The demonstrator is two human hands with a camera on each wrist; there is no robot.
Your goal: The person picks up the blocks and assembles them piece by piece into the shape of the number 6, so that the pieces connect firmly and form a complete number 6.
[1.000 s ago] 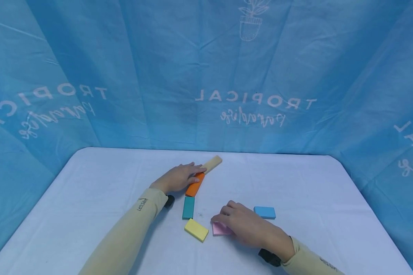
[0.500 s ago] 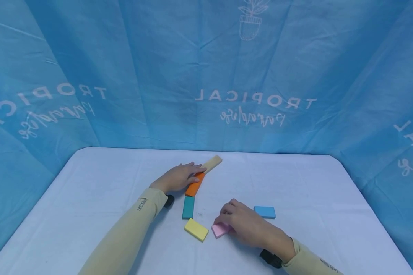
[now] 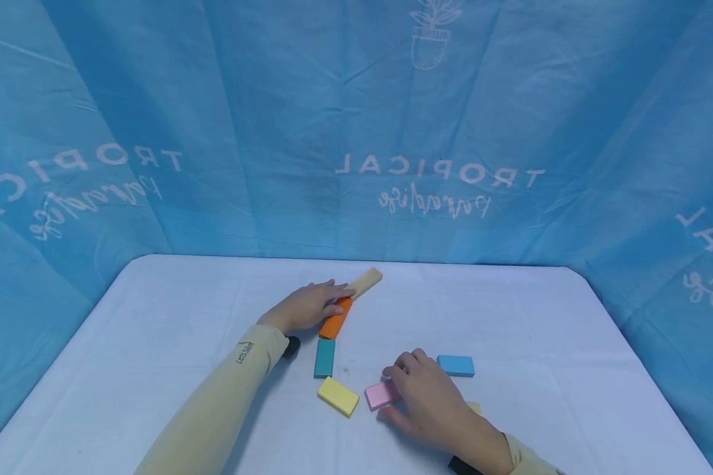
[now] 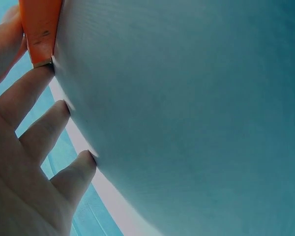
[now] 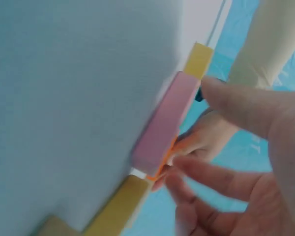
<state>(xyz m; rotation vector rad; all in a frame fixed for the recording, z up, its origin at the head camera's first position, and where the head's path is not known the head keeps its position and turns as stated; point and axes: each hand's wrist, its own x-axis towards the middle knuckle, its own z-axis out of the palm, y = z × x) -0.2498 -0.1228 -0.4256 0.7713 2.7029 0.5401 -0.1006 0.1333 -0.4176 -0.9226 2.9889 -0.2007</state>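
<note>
In the head view my left hand (image 3: 305, 307) lies over the join of an orange block (image 3: 335, 320) and a pale wooden block (image 3: 368, 280). Its fingers are spread, and in the left wrist view the index fingertip touches the end of the orange block (image 4: 41, 34). My right hand (image 3: 430, 399) hovers around a pink block (image 3: 381, 394), thumb and fingers parted on either side. The right wrist view has the pink block (image 5: 167, 123) flat on the table, with the fingers apart from it. Part of it is hidden by the hand in the head view.
A teal block (image 3: 324, 358) lies below the orange one, then a yellow block (image 3: 339, 396) at an angle. To the right lies a blue block (image 3: 455, 365). Another pale block (image 3: 474, 407) shows partly behind my right wrist. A blue curtain (image 3: 273, 132) hangs behind the white table (image 3: 172, 316).
The pink block has turned so that it slants, its left end pointing lower. My right hand has let go of it, thumb and fingers now spread. My left hand has stayed put.
</note>
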